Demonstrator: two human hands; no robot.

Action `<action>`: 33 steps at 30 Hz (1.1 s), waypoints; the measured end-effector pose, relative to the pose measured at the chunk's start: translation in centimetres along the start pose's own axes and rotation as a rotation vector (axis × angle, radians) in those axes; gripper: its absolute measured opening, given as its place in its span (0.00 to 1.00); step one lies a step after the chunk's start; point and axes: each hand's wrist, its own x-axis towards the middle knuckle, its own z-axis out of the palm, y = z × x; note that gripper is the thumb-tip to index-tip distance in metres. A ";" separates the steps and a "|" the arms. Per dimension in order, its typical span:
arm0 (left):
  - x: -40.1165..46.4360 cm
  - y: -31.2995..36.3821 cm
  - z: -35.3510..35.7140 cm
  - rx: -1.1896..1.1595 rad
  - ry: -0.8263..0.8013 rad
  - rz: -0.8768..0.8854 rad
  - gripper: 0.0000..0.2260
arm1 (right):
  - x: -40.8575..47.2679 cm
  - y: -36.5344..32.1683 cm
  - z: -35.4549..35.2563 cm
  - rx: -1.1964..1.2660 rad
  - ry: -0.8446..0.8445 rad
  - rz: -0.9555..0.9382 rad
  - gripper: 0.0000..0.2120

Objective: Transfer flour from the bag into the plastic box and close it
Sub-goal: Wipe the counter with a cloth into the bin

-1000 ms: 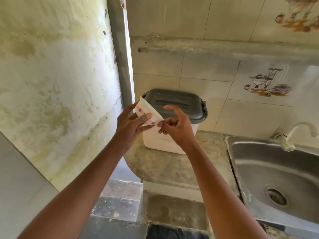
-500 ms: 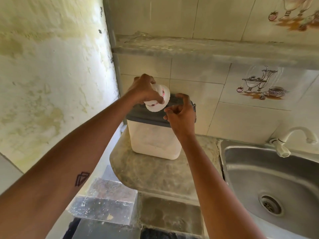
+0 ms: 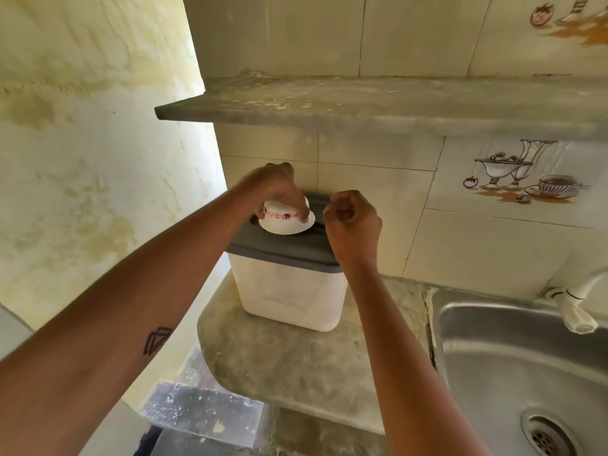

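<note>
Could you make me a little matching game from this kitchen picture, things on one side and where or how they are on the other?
Things:
1. bowl
2. lid
3. right hand
4. tap

States:
A. curled, holding nothing
B. over the sink
C. upside down under the left hand
D. grey, shut on the box

Pairs: 1-C, 2-D, 3-A, 4-B

We see plastic box [image 3: 289, 291] on counter [image 3: 296, 360], lid [image 3: 286, 248] on top, bowl [image 3: 287, 222] on lid under L hand [image 3: 279, 189]; R hand [image 3: 353, 225] just beside; sink [image 3: 513, 357] to R; shelf [image 3: 362, 103] above.
</note>
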 end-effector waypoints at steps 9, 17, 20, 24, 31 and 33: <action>-0.4 -0.8 1.1 0.041 0.112 0.057 0.40 | 1.3 1.3 1.2 -0.012 -0.057 -0.010 0.07; -2.1 -1.8 0.6 -0.134 0.316 0.213 0.39 | 1.7 0.6 0.0 -0.078 -0.012 -0.115 0.08; -4.1 -1.9 1.0 -0.202 0.443 0.365 0.27 | 1.2 -0.4 -1.4 -0.082 -0.021 -0.098 0.10; -7.5 -1.4 2.5 -0.207 0.470 0.483 0.20 | -0.3 -1.7 -3.6 -0.125 -0.014 -0.112 0.11; -14.5 0.1 5.2 -0.082 0.428 0.665 0.15 | -4.0 -3.6 -9.1 -0.171 0.100 -0.143 0.10; -16.5 1.0 6.0 -0.128 0.401 0.729 0.16 | -5.5 -4.3 -11.6 -0.209 0.165 -0.162 0.10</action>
